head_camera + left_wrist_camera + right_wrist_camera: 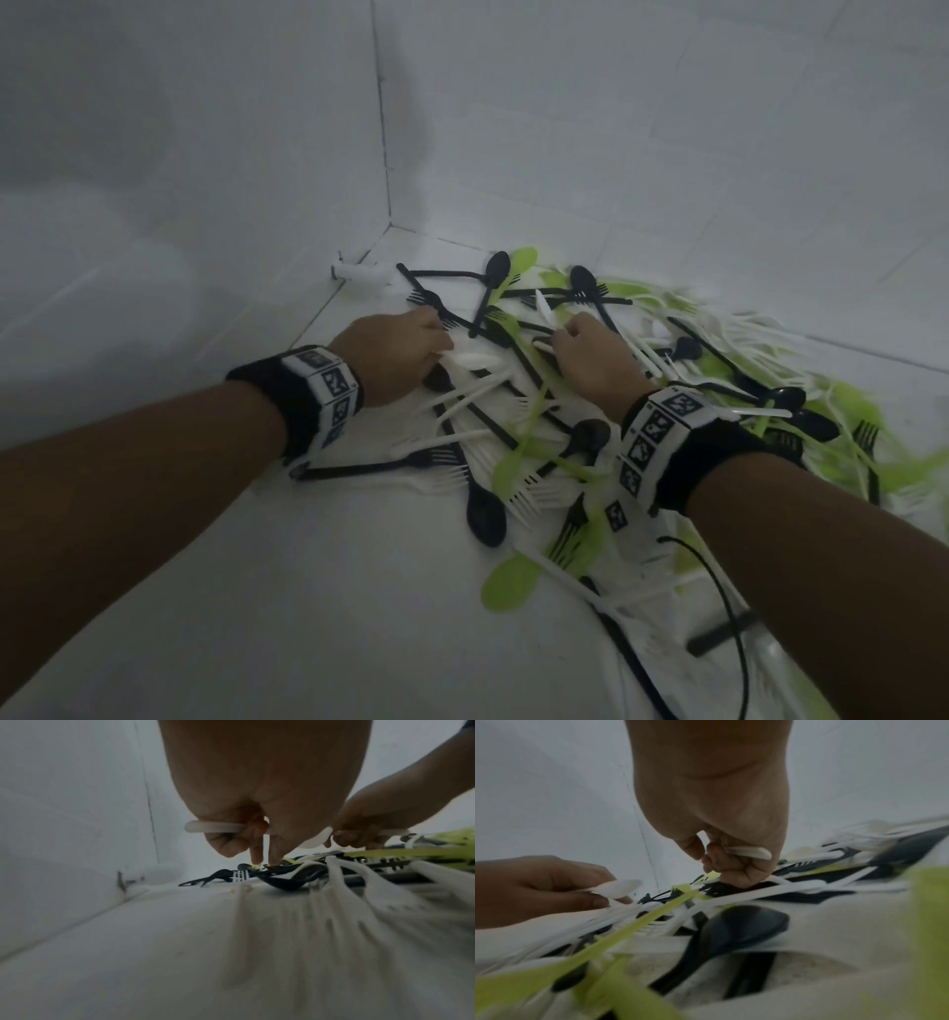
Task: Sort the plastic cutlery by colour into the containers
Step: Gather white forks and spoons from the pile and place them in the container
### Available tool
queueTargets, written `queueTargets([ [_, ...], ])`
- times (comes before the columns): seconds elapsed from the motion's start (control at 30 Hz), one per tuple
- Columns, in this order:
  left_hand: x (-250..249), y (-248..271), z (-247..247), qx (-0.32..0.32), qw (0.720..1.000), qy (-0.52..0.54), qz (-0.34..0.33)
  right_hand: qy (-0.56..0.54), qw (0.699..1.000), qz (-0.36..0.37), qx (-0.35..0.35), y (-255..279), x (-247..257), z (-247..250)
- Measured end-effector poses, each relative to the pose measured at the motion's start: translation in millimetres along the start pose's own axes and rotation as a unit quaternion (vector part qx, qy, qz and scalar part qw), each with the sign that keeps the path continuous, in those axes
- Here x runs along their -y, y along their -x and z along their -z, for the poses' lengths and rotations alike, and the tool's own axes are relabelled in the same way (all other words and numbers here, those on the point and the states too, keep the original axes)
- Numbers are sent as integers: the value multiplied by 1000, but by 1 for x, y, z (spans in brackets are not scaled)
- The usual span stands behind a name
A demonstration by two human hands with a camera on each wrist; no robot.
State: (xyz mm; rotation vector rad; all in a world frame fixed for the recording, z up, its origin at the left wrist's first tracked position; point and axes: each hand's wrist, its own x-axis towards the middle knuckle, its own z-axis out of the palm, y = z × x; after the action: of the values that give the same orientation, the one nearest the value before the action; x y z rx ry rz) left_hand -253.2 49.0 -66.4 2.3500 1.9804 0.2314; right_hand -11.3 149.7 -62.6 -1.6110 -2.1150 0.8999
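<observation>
A heap of black, white and green plastic cutlery [565, 437] lies on a white tiled floor [257, 591] in a corner. My left hand [405, 349] sits at the heap's left edge and grips a white spoon [213, 827], whose bowl shows in the right wrist view [618, 888]. My right hand [585, 349] is a hand's width to the right, over the middle of the heap. It is curled round a white piece of cutlery [752, 852], whose tip pokes up past the knuckles [543, 308]. No container is in view.
White tiled walls [382, 154] meet just behind the heap. A small white fitting [359, 275] sits at the foot of the left wall. A black cable [719, 591] loops over cutlery at the lower right. Bare floor lies at the front left.
</observation>
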Motion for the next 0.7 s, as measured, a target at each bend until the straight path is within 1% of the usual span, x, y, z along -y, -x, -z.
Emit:
queueTargets([
  [0.13,-11,-27,-3,79,997,14,24,9,1000,-17,-21,0,-18,15],
  [0.17,-12,-30,-5,80,996,20,25,15,999,-18,-24,0,-22,19],
  [0.27,-15,-34,-8,49,998,39,25,9,999,-19,-45,-2,-34,30],
  [0.33,-19,-35,-2,24,997,57,36,15,998,-20,-57,-5,-39,35],
  [0.4,-24,-35,7,-9,993,106,50,19,997,-31,-62,-9,-41,38],
  [0.53,-36,-33,25,-57,963,246,97,33,997,-40,-61,-17,-40,37],
  [0.6,-41,-36,30,-65,947,288,127,56,997,-28,-41,-21,-38,37],
  [0.63,-42,-38,31,-65,942,300,140,81,996,-16,-15,-24,-37,37],
  [0.7,-42,-42,29,-64,932,317,162,162,985,9,54,-26,-32,35],
])
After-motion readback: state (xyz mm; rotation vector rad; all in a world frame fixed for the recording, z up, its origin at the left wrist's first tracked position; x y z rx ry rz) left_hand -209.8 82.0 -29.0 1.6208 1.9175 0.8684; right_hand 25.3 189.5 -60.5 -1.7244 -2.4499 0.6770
